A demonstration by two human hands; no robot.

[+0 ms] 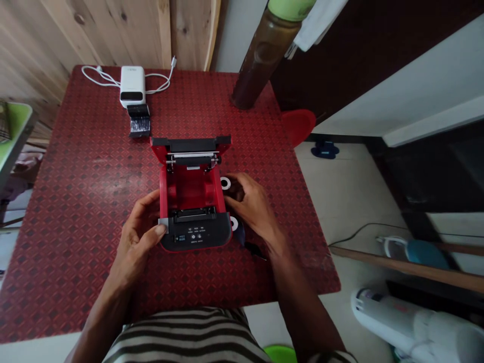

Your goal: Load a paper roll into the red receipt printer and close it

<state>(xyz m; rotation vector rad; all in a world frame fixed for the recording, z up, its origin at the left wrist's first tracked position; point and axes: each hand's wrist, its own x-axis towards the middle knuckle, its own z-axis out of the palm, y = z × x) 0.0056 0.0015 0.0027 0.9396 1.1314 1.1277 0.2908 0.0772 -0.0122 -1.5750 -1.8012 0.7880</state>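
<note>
A red and black label printer (194, 222) sits on the table in front of me, its lid (192, 145) raised and the red bay inside bare. My left hand (138, 232) grips its front left corner, thumb on the grey corner piece (163, 224) and fingers along the side. My right hand (249, 201) is curled beside the printer's right wall, fingertips close to a small white ring (228, 186) with a dark centre; what lies between the fingers is hidden. A second white ring (235, 223) rests just below, with a dark strip (255, 249) beside it.
At the back left lies a white device (132, 83) with a white cable (161, 83) and a dark printed strip (139, 123). A tall brown bottle (257, 60) with a green lid stands at the back right. A red stool (299, 125) shows beyond the table's right edge.
</note>
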